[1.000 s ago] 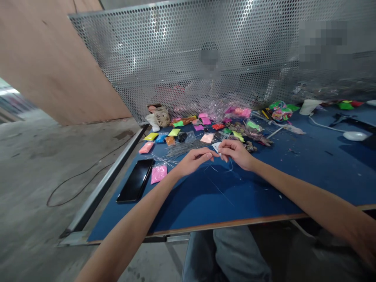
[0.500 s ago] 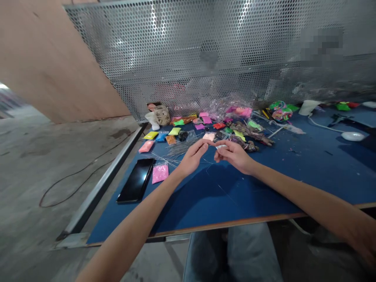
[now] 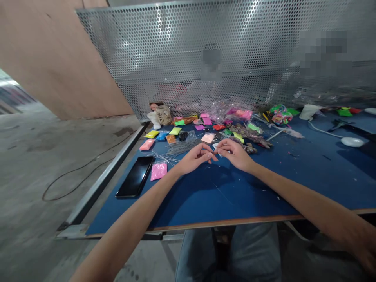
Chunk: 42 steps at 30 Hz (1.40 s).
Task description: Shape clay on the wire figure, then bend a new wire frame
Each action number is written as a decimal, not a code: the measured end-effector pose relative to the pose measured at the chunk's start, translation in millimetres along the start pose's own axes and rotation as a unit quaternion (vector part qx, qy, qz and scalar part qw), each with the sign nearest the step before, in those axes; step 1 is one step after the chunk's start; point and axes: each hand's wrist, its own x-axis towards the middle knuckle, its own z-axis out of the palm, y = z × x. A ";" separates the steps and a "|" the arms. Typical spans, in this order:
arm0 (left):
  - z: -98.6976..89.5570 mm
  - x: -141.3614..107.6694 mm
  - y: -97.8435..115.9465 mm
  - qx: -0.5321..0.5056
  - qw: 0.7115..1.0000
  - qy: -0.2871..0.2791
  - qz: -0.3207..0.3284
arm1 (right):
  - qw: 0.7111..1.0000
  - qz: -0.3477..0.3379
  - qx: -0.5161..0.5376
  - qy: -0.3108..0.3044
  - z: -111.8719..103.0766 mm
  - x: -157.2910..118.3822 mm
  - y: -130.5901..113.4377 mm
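Meeting over the blue table (image 3: 190,203), both hands work close together. Right hand (image 3: 236,154): thumb and fingers pinched on a small white piece (image 3: 216,145), which pokes out beyond the fingertips. Left hand (image 3: 195,158): fingers bent and slightly apart, tips just beside the right ones; cannot tell whether they grip a thin strand. Close beyond the fingers, a pale pink packet (image 3: 208,138); beyond and right, brownish bundles (image 3: 252,137) with a lime packet (image 3: 238,137) among them. Left of the fingertips, a sheaf of thin wires (image 3: 180,149), its near ends running up to the left hand. Farther left, a bright pink packet (image 3: 159,171) and a black phone (image 3: 135,177). Well beyond everything, a perforated metal screen (image 3: 176,47) closes off the far side. Fingers themselves hide part of the white piece. Against half a second ago: left fingertips sit lower and more curled; the white piece shows farther past the right fingertips.
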 end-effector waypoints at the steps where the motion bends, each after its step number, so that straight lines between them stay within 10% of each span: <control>1: -1.3 0.1 -0.5 0.005 1.000 -0.005 -0.002 | 1.000 -0.004 -0.006 0.012 -1.0 0.5 0.1; 14: -3.1 -0.8 5.8 0.137 0.989 0.043 0.032 | 0.999 -0.026 -0.031 0.036 -5.7 2.2 0.8; 24: 1.6 0.8 4.3 0.330 0.903 0.261 0.084 | 0.999 -0.008 -0.029 0.035 -10.2 4.7 -5.5; 32: -2.3 2.4 1.6 0.472 0.835 0.264 0.106 | 1.000 0.010 -0.023 -0.015 -10.1 6.1 3.0; 42: -4.0 1.6 -4.6 0.473 0.866 0.123 0.103 | 0.998 -0.014 -0.062 0.020 -10.0 8.0 7.1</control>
